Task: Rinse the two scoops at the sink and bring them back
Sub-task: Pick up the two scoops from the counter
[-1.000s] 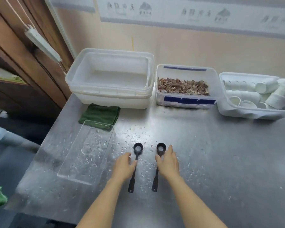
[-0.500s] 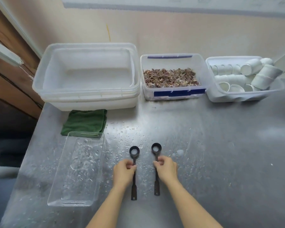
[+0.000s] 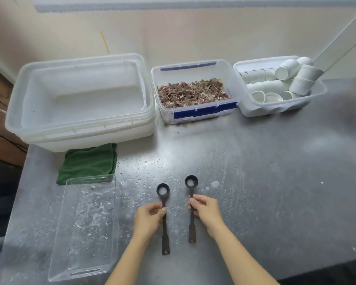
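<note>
Two pinch grips over wet tabletop (image 3: 275, 182) | left hand (image 3: 149, 218) holds left scoop (image 3: 164, 229) mid-handle | right hand (image 3: 206, 210) holds right scoop (image 3: 192, 225) mid-handle | bowls ahead of both hands.

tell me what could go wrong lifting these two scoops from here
1. The left hand and right hand each pinch a thin handle on a wet steel table, so the left scoop or right scoop could slip.
2. Both bowls seem to hold pale liquid, so tilting them may spill it.
</note>
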The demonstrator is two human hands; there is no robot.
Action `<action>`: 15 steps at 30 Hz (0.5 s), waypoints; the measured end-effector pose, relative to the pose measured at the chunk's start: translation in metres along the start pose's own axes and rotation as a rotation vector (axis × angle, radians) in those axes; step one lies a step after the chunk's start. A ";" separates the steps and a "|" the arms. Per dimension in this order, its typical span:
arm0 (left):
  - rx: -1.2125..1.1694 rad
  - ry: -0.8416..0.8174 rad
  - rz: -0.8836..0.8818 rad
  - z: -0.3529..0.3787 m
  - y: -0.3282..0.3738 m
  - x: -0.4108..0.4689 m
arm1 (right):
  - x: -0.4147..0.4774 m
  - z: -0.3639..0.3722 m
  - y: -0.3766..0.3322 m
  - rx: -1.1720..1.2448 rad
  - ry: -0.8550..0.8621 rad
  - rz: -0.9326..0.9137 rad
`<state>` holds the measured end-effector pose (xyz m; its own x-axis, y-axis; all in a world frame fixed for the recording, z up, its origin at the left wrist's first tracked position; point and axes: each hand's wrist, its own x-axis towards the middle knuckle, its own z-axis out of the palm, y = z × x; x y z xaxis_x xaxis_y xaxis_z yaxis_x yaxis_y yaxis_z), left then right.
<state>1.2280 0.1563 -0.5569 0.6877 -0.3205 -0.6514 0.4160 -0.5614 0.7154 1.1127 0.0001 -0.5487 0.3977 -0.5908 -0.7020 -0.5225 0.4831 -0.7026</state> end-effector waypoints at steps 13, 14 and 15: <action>0.187 -0.358 0.234 0.094 0.054 -0.057 | -0.081 -0.107 0.022 0.305 0.223 -0.129; 0.211 -0.396 0.259 0.106 0.057 -0.065 | -0.091 -0.120 0.029 0.324 0.250 -0.138; 0.232 -0.430 0.282 0.116 0.059 -0.073 | -0.098 -0.131 0.034 0.338 0.277 -0.139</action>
<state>1.1333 0.0577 -0.4963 0.4290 -0.7369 -0.5224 0.0760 -0.5468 0.8338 0.9569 -0.0097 -0.4885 0.2059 -0.7935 -0.5727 -0.1850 0.5431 -0.8190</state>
